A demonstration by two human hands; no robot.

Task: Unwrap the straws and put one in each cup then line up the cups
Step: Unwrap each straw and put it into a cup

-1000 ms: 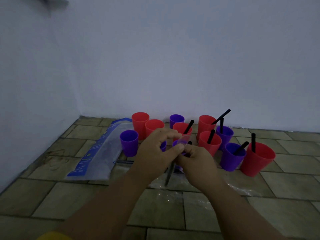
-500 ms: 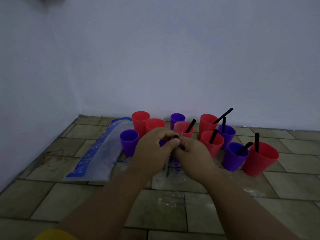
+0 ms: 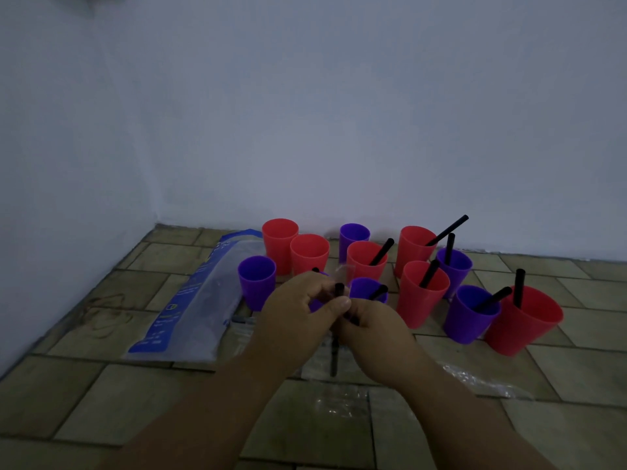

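Head view: left hand [image 3: 298, 320] and right hand [image 3: 373, 329] meet mid-frame over the tiled floor [image 3: 101, 395], both pinching one black straw [image 3: 338, 290] in clear wrapper [image 3: 339, 271]. Red and purple cups [image 3: 420, 293] clustered just behind, several holding straws.

A blue-and-clear plastic bag [image 3: 200, 300] lies flat on the tiled floor [image 3: 101, 395], its far end near the pale wall [image 3: 339, 113]. Right of the bag, crumpled clear plastic scraps [image 3: 481, 381] rest on the tiles.
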